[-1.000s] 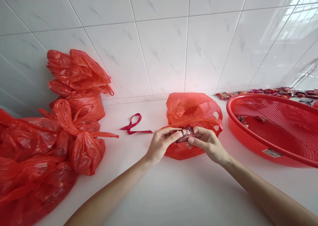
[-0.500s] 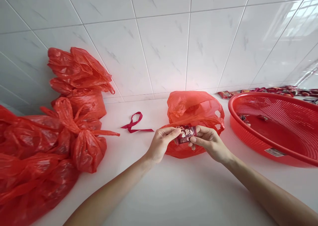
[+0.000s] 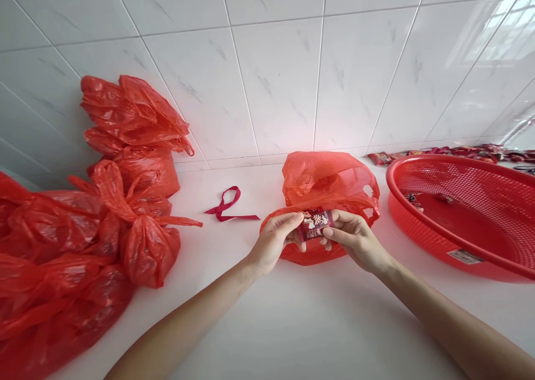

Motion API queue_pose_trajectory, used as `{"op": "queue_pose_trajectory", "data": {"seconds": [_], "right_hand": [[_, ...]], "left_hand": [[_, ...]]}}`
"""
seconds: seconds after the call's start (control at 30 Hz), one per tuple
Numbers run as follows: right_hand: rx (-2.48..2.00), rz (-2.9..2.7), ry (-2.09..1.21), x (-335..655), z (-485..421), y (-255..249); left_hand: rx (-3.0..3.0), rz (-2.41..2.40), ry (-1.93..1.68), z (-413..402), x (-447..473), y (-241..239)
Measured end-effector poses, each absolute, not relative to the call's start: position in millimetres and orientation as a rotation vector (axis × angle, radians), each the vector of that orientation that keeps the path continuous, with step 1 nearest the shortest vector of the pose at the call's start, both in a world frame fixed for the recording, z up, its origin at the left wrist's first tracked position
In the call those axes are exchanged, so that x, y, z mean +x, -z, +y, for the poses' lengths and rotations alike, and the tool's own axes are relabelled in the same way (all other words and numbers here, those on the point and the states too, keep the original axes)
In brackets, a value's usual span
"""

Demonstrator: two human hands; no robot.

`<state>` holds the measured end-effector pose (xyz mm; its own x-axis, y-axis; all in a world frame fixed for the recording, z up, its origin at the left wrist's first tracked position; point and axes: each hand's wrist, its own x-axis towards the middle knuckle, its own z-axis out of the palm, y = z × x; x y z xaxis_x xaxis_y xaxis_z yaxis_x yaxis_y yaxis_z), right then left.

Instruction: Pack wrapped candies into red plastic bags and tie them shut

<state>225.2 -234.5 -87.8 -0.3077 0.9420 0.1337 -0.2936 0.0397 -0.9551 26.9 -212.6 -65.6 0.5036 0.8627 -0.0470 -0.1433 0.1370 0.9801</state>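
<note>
A small dark-red candy packet [image 3: 316,225] with white printed characters is pinched between both hands. My left hand [image 3: 276,235] grips its left end, thumb on the face; my right hand [image 3: 355,238] holds its right end with thumb and fingers. Just beneath and behind the packet lies a red plastic bag [image 3: 328,174], its mouth gaping toward me. What is inside the bag is hidden by the hands and the packet.
Tied red plastic bags [image 3: 146,240] crowd the left side. A dark-red ribbon [image 3: 228,207] lies left of the open bag. At right stands a red perforated basket [image 3: 455,257] holding a few packets; more small packets [image 3: 455,152] line the wall behind it.
Both hands still hold the packet over the bag. The packet's face has tilted slightly, and fingers of my left hand now show beneath it. The view has shifted a little.
</note>
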Motion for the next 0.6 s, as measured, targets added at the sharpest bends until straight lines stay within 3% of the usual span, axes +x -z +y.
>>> {"op": "queue_pose_trajectory", "data": {"seconds": [0.6], "right_hand": [[-0.733,-1.254,-1.506,224.5,-233.7,88.1]], "left_hand": [[1.171,0.688,-0.721,-210.3,24.1,66.7]]}}
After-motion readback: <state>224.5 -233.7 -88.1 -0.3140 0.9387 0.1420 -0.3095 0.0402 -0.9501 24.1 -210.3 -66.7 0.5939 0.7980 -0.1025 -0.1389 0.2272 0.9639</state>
